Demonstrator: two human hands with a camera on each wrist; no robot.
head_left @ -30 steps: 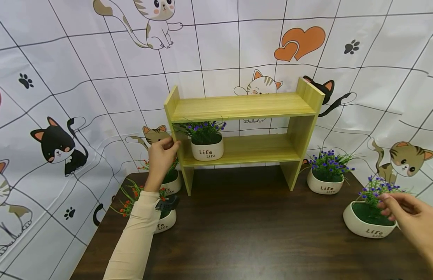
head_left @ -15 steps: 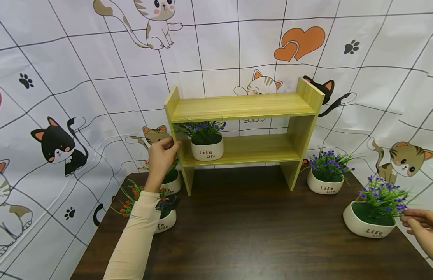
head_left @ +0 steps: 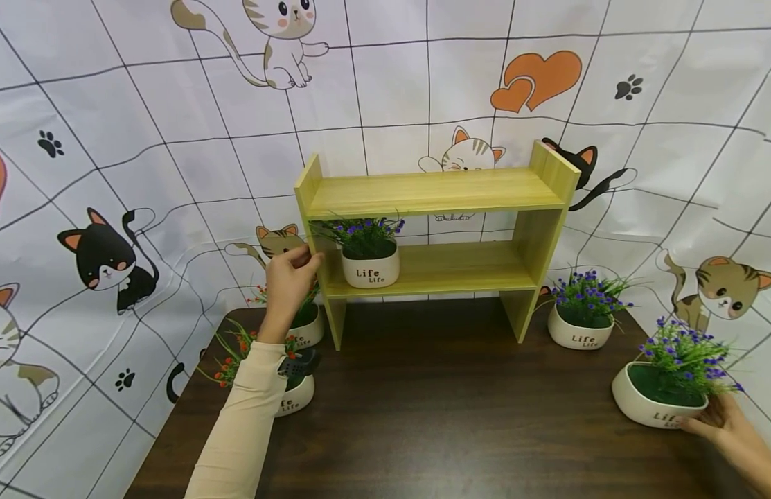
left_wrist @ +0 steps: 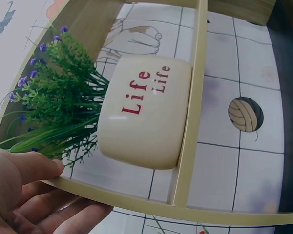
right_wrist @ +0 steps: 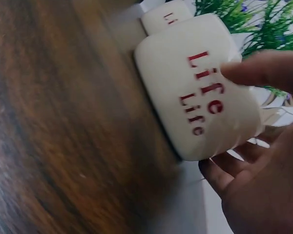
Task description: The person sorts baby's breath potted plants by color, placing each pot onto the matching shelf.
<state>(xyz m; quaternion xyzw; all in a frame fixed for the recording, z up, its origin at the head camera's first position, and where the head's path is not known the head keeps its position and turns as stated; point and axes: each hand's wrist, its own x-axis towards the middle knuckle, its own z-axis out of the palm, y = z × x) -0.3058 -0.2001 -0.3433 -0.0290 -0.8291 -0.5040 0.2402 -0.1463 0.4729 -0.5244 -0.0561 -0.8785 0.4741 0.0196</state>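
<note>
On the left, my left hand [head_left: 288, 283] pinches the side panel of a two-tier wooden shelf [head_left: 435, 190]; in the left wrist view the thumb lies inside the panel's edge and the fingers outside. Beside it, a white pot with purple flowers [left_wrist: 146, 112] stands on the lower tier. At the table's right, my right hand [head_left: 724, 426] holds the end of another white potted plant [head_left: 650, 402], also purple-flowered. The right wrist view shows the thumb [right_wrist: 256, 70] across the front of that pot and the fingers round its end. The pot sits upright on the table.
A third purple-flowered pot [head_left: 578, 334] stands behind the held one, right of the shelf. Two pots with red-orange flowers stand left of the shelf, one rear [head_left: 307, 329] and one nearer [head_left: 298, 398], partly behind my left arm. The dark wooden table [head_left: 454, 416] meets a cat-patterned wall covering [head_left: 385, 83].
My right hand has moved from above the flowers, out to the right, then down onto the pot's right end and now grips it. My left hand keeps its place on the shelf.
</note>
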